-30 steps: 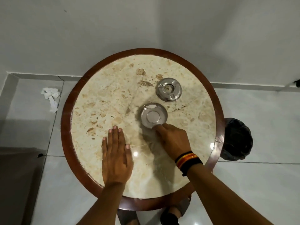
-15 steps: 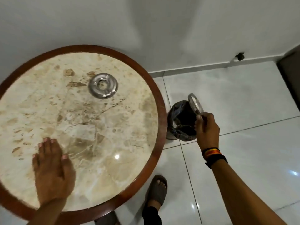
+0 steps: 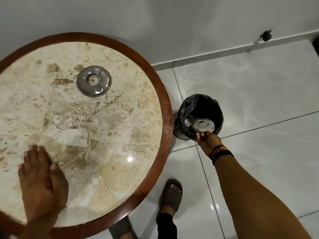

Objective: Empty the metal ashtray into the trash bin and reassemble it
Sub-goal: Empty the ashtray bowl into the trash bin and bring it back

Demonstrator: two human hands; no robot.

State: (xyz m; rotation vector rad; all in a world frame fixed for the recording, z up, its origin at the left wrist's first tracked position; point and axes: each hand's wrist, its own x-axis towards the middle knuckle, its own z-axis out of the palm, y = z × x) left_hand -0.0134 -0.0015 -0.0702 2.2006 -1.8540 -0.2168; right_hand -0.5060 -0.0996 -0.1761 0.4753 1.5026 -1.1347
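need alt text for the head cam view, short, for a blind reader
The right hand holds the metal ashtray bowl upside down over a black-lined trash bin on the tiled floor. The left hand rests flat on a round marble table, where the ashtray's ring-shaped lid lies apart.

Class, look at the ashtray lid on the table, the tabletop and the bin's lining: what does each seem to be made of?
Ashtray lid: polished metal, probably steel, going by its mirror-like grey sheen.
Tabletop: glossy beige marble or a marble-look stone, veined, with a lamp reflection, in a reddish wooden rim.
Bin lining: thin black plastic bag, crinkled and shiny.
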